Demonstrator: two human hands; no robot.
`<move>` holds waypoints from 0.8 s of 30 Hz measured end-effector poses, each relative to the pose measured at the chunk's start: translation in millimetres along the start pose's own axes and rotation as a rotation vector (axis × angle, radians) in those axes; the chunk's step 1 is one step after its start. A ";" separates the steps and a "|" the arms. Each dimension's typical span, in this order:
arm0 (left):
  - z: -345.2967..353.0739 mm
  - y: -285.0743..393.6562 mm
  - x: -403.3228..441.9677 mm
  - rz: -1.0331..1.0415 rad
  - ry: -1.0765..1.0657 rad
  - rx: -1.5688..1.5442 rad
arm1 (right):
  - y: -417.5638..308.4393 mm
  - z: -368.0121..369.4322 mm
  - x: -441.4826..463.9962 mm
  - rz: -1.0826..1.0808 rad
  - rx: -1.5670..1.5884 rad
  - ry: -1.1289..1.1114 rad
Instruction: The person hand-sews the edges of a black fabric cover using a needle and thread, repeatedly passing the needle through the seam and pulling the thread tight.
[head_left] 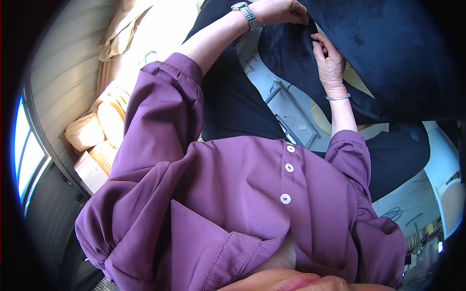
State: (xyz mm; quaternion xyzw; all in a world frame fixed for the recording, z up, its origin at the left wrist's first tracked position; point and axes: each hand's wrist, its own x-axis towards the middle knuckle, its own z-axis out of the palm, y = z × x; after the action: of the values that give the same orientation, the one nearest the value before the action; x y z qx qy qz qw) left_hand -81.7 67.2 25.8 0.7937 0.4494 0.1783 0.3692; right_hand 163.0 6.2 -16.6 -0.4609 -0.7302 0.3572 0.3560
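Note:
Dark navy cloth (388, 53) spreads across the upper right, in front of my body. My left hand (281, 12), with a metal watch (245, 14) at the wrist, is closed on the cloth's edge at the top of the view. Just below and to the right, my right hand (331, 63) has thumb and index finger drawn together at the same dark edge. A bracelet (338, 97) circles that wrist. Between the cloth's folds shows a pale yellow patch (357, 82). Folds hide the exact fingertip contact.
Wrapped bundles (85, 132) and a white box (91, 172) stand at the left, near a bright window (29, 150). Below the cloth, a grey metal frame (296, 109) shows on the pale floor. Coiled wire (391, 213) lies at the lower right.

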 end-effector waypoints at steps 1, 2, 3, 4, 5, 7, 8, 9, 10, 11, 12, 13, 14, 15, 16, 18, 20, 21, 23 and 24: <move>1.6 -4.0 0.5 -0.010 -0.016 0.003 | 0.9 0.2 -0.4 -0.001 -0.002 0.010; 0.6 -3.0 1.1 -0.020 -0.030 0.007 | 0.8 0.3 0.1 -0.003 -0.005 0.019; -0.5 -1.8 1.1 -0.030 -0.044 0.009 | 0.1 0.2 0.4 -0.006 -0.009 0.027; -1.3 -0.1 0.5 -0.039 -0.042 -0.006 | -0.4 0.1 0.2 -0.002 -0.002 0.025; -3.0 3.7 -0.4 -0.047 -0.040 -0.022 | -0.6 0.0 -0.3 0.001 0.004 0.023; -6.4 5.7 1.1 -0.043 -0.044 -0.028 | -0.8 0.1 0.5 -0.003 0.008 0.027; -7.1 5.5 2.2 -0.032 -0.050 -0.022 | -1.0 0.3 0.3 -0.008 0.005 0.031; -7.8 5.1 3.3 -0.021 -0.057 -0.015 | -1.3 0.4 0.3 -0.013 0.002 0.035; -7.9 3.8 4.7 -0.002 -0.066 0.014 | -1.2 0.8 0.0 -0.011 0.005 0.038; -7.7 2.3 6.6 0.017 -0.076 0.044 | -1.2 1.1 -0.1 -0.010 0.008 0.040; -7.6 1.0 8.4 0.037 -0.085 0.074 | -1.1 1.3 0.0 -0.008 0.011 0.043; -6.8 0.3 9.5 0.029 -0.084 0.072 | -0.8 1.3 -0.3 -0.007 0.003 0.043; -5.8 0.4 9.9 0.021 -0.083 0.069 | -1.4 1.2 -0.6 -0.005 -0.004 0.044; -5.2 0.5 10.3 0.013 -0.081 0.067 | -1.5 1.2 -0.7 -0.004 -0.011 0.044; -4.8 1.1 10.3 0.017 -0.069 0.070 | -1.2 1.0 -1.3 0.006 -0.010 0.040; -4.4 1.8 9.9 0.023 -0.046 0.077 | -0.2 1.2 -2.1 0.026 -0.006 0.033; -4.6 -1.6 9.6 0.039 -0.058 0.036 | 1.4 1.7 -1.0 -0.002 -0.004 0.039; -4.4 -3.1 10.0 0.048 -0.065 0.015 | 2.2 1.7 -0.7 -0.016 -0.003 0.043; -3.0 -4.6 11.3 0.054 -0.077 0.042 | 3.0 2.6 -1.6 -0.012 0.019 0.049; -3.3 -5.1 12.2 0.057 -0.082 0.058 | 3.0 3.2 -1.1 -0.012 0.031 0.052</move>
State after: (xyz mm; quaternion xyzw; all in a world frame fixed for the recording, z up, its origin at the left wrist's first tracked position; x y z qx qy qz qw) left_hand -80.2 80.5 23.6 0.8231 0.4160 0.1431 0.3590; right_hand 161.9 5.5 -21.0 -0.4602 -0.7179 0.3540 0.3841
